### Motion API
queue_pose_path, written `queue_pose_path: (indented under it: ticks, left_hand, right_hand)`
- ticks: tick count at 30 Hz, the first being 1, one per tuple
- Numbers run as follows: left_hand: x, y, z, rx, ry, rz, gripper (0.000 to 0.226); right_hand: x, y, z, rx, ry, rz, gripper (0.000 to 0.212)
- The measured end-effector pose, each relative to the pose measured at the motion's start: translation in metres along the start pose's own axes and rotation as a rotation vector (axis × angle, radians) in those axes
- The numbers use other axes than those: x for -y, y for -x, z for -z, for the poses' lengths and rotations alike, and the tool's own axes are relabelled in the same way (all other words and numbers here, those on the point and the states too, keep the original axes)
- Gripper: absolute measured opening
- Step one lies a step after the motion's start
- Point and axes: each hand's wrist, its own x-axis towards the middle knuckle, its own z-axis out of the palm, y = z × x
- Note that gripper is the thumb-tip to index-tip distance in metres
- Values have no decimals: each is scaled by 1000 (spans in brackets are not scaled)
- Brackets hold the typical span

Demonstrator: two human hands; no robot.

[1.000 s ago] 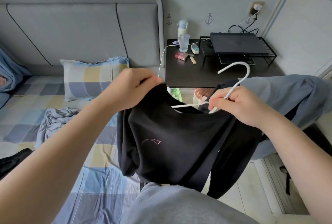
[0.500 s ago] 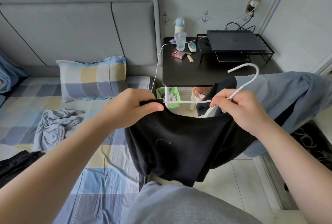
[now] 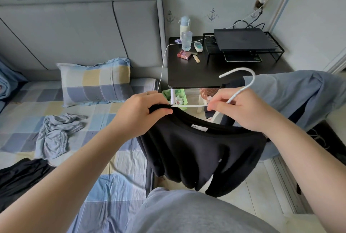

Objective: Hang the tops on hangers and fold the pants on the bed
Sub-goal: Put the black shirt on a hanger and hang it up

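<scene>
A black top (image 3: pixel 202 150) hangs in front of me on a white hanger (image 3: pixel 241 90), its inner neck label showing. My left hand (image 3: pixel 142 113) pinches the top's left shoulder over the hanger's left arm. My right hand (image 3: pixel 241 111) grips the hanger's neck just below the hook. On the checked bed (image 3: pixel 104 191) lie crumpled grey-blue pants (image 3: pixel 56 135) and a black garment (image 3: pixel 20 176) at the left edge. A blue-grey garment (image 3: pixel 295 94) is draped behind my right hand, over something hidden.
A black bedside table (image 3: pixel 194 75) stands beyond my hands with a bottle, a glass, a red pack and a wire rack (image 3: pixel 243 49) holding a black device. A checked pillow (image 3: pixel 95 81) leans at the headboard. A green bin (image 3: pixel 176 98) sits under the table. Tiled floor lies below right.
The top has been lowered and spread along the hanger, and its neck label now shows. My left hand moved to the left shoulder end. My right hand kept its grip on the hanger.
</scene>
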Motion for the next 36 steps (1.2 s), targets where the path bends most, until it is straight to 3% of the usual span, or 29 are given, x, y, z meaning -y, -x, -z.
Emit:
queue_pose_path:
  ticks: [3,6,8,13,18,20,24,29,36]
  left_hand:
    - [-4,0,-2,-111,0,38,14]
    - [-4,0,-2,-134,53,112,4]
    - [-3,-1,-1,-132,115,180,10]
    - [-1,-5,-1,-81,149,231,14]
    - [29,12,-12,46,132,410,21]
    - [42,17,-18,69,58,451,13]
    - [48,20,-19,-71,-18,434,10]
    - [37,19,-6,-318,100,392,19]
    - [45,13,-8,-216,22,334,27]
  right_hand:
    - [-3,2,-2,-43,-42,-7,14]
    - [-7,4,0,-72,-93,-49,12]
    - [-8,4,2,-65,-102,-81,14]
    - [-10,7,0,-176,-99,-43,26]
    - [-13,15,11,-278,-103,-36,26]
    - [-15,18,14,-263,-70,-33,27]
    - [-23,23,18,-225,-14,-64,25]
    - [-29,23,16,-138,50,-148,25]
    - [-17,27,-4,-168,4,-55,13]
